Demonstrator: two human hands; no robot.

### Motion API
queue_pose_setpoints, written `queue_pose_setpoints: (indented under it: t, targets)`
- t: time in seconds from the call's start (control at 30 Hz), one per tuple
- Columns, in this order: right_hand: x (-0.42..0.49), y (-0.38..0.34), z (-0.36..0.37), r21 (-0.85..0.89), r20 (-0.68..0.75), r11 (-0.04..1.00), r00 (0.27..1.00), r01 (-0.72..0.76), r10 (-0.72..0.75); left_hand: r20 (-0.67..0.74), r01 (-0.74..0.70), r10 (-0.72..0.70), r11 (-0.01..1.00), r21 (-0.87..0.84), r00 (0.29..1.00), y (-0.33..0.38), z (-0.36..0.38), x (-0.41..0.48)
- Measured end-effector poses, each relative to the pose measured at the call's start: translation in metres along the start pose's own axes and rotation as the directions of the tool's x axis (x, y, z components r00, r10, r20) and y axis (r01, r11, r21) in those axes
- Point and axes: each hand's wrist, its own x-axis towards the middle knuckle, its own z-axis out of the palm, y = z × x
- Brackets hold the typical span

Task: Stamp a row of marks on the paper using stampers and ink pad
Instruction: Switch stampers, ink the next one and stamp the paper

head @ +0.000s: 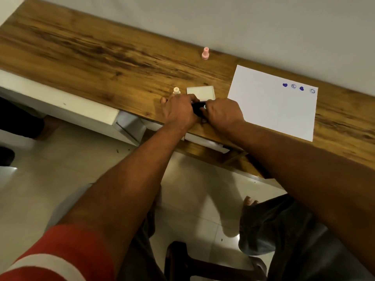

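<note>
A white sheet of paper (274, 106) lies on the wooden table at the right, with a row of several blue marks (298, 88) near its far right corner. My left hand (178, 112) and my right hand (223, 114) meet near the front edge and both grip a small dark ink pad (196, 107), mostly hidden between the fingers. Just behind the hands lies a white square lid (200, 92). A cream stamper (176, 90) stands upright beside my left hand. A pink stamper (205, 53) stands further back.
The wooden table (91, 57) runs along a white wall. White drawer units (60, 106) sit under its front edge. Below are a tiled floor, a dark stool (203, 262) and my legs.
</note>
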Motion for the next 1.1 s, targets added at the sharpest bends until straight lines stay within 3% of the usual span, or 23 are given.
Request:
queue_pose_setpoints:
  t: [0.23,0.33,0.4,0.53,0.67,0.83,1.0,1.1]
  targets:
    - [-0.002,0.008,-0.001,0.08,-0.01,0.996,0.999,0.032,-0.031,0.042,0.003,-0.005,0.999,0.053,0.999,0.012,-0.009,0.008]
    - [-0.005,0.028,-0.007,0.306,-0.044,0.951,0.998,0.049,-0.037,0.051,-0.019,0.012,0.989,0.145,0.999,0.018,-0.014,0.012]
    - [-0.01,0.056,-0.013,0.445,-0.131,0.895,0.991,0.033,0.029,0.06,-0.057,0.045,0.974,0.218,0.997,0.022,-0.018,0.012]
    - [-0.016,0.139,-0.013,0.468,-0.212,0.877,0.948,-0.114,0.236,0.043,-0.167,0.162,0.947,0.274,0.986,0.042,-0.025,0.014]
    - [-0.016,0.206,-0.001,0.475,-0.123,0.84,0.926,-0.261,0.357,-0.037,-0.354,0.365,0.918,0.178,0.93,0.1,-0.007,0.013]
    - [-0.009,0.245,0.017,0.594,-0.023,0.715,0.881,-0.369,0.473,-0.098,-0.507,0.505,0.862,0.0,0.858,0.166,0.043,0.021]
    - [-0.004,0.26,0.024,0.749,0.038,0.557,0.864,-0.357,0.502,-0.15,-0.544,0.532,0.838,-0.047,0.833,0.18,0.076,0.042]
    - [-0.002,0.264,0.027,0.758,0.04,0.551,0.869,-0.348,0.493,-0.156,-0.52,0.505,0.852,-0.066,0.849,0.176,0.091,0.048]
